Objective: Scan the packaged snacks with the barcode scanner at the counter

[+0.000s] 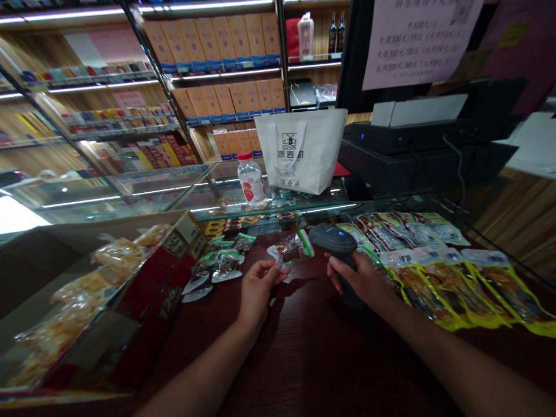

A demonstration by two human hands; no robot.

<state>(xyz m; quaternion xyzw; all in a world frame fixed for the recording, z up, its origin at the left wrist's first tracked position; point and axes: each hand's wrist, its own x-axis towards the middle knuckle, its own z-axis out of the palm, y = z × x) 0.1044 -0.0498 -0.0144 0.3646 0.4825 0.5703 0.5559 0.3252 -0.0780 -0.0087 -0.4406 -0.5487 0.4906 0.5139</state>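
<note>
A shop: lit shelves (pixel 226 74) of boxed goods (pixel 219 41), a glass display counter (pixel 191 200), a barcode scanner (pixel 333 237).

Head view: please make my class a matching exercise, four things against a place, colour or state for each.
1. Scanner
2. Small packet
3. Bottle
4. Carry bag

A. Topped with a red cap
B. Held in the right hand
C. Whitish, with a black logo
D. At the left hand's fingertips

Pairs: 1-B, 2-D, 3-A, 4-C

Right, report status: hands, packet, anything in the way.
Left hand pinches packet by one end. Right hand grips scanner. Nothing visible between scanner and packet.
</note>
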